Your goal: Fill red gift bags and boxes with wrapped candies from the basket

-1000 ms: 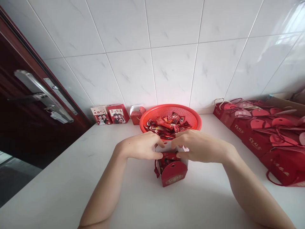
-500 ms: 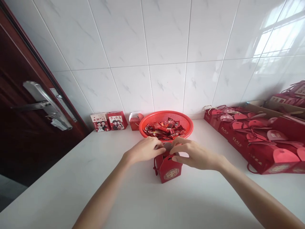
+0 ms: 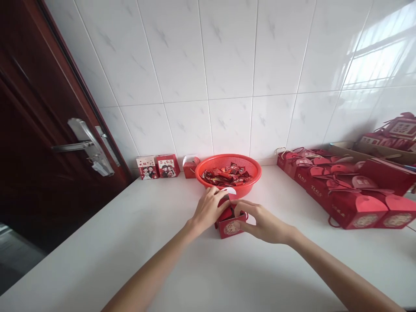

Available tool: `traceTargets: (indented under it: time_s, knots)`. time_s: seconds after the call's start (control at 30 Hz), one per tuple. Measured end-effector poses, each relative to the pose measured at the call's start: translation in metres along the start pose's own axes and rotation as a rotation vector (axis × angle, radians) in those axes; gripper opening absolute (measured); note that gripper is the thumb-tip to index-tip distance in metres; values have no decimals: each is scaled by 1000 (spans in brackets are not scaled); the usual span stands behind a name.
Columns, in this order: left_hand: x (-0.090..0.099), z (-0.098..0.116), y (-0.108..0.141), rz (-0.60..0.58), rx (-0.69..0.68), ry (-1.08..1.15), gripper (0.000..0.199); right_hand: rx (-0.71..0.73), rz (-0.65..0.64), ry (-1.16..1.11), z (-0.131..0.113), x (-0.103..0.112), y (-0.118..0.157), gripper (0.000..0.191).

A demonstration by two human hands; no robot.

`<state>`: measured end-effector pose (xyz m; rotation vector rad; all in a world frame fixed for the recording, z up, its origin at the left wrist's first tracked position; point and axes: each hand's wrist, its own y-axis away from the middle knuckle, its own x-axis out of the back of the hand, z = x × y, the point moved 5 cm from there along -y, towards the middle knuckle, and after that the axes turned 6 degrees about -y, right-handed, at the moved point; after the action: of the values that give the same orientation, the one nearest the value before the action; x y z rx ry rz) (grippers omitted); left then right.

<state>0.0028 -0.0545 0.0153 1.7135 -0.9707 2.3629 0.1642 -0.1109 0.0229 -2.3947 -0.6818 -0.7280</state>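
Note:
A small red candy gift box with a gold emblem on its front stands on the white counter, its top partly open and a pale-backed flap raised at the rear. My left hand is closed on the box's left and back side, fingers at the top flaps. On the right, my right hand pinches the front wall, thumb outside and fingers curled over the rim. Both hands cover part of the opening, so what lies inside is hidden.
Just behind the box is a red plastic basket of wrapped candies. Several closed red gift boxes line the right side. A small box and two picture boxes stand by the tiled wall. A door is at left.
The box's top, whose flaps stood together before, is now more open, with the rear flap up. My right hand has shifted onto the front rim. The view has moved slightly.

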Motion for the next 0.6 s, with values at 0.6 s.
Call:
traceTargets:
  time_s: [0.6]
  knots:
    - [-18, -11, 12, 120, 175, 534, 45, 67, 111, 25, 9, -21, 5, 18]
